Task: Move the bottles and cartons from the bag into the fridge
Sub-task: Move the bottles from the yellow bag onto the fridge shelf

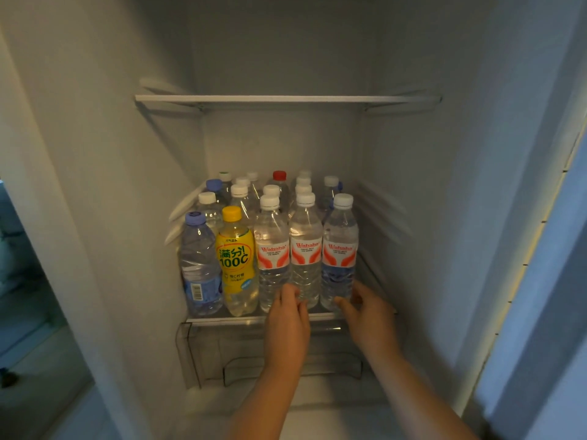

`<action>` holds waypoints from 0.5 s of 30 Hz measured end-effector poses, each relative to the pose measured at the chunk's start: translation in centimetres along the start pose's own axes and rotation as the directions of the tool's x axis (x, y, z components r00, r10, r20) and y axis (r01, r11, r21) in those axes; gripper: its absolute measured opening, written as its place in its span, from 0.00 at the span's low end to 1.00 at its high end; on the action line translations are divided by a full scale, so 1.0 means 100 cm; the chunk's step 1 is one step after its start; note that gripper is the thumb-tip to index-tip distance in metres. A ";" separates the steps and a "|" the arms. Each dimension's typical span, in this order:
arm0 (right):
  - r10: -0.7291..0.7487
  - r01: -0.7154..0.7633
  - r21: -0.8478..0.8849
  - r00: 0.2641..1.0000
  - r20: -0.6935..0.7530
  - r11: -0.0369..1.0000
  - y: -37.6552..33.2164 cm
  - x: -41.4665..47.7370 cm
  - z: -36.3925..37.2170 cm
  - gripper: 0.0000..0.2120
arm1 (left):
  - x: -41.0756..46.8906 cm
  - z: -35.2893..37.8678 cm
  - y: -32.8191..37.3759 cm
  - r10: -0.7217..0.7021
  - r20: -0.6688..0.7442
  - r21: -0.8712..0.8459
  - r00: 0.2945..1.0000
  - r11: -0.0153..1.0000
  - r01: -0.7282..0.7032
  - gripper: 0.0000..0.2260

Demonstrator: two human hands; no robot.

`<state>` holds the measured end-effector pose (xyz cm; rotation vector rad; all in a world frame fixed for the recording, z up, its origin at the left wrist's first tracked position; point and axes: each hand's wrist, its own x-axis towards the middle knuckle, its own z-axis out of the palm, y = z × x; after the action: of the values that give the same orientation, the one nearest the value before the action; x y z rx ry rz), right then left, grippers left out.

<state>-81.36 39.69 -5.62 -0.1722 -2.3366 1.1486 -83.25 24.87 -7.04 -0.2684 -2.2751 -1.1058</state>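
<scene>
While the open fridge (286, 58) fills the frame, its centre shelf (222, 319) holds rows of upright bottles (239, 198), where the left hand (287, 319) curls its fingers round the middle Wahaha bottle (305, 249) low down and the right hand (368, 319) pinches the right Wahaha bottle (339, 249) beside it.

Your lower shelf (222, 319) is packed front to back with bottles (273, 249), you can't slip between them. Above their caps, you've got open room right up to the upper shelf (286, 98).
</scene>
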 end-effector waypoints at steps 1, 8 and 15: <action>-0.034 0.034 -0.018 0.999 0.004 0.999 -0.001 -0.003 0.000 0.12 | -0.001 0.000 -0.002 0.029 0.004 0.002 1.000 1.000 -0.029 0.06; -0.010 0.007 -0.159 1.000 -0.017 0.987 0.002 -0.040 0.009 0.31 | -0.035 -0.014 -0.022 0.163 0.015 -0.022 0.986 0.986 -0.163 0.07; 0.126 0.051 -0.530 0.948 0.291 0.847 -0.012 -0.096 0.001 0.41 | -0.080 -0.065 -0.026 -0.046 0.371 0.241 0.928 0.969 -0.048 0.27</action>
<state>-73.07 35.64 -8.65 -0.2455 -2.9119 0.5338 -75.16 18.78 -10.31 -0.4094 -2.7199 -0.8091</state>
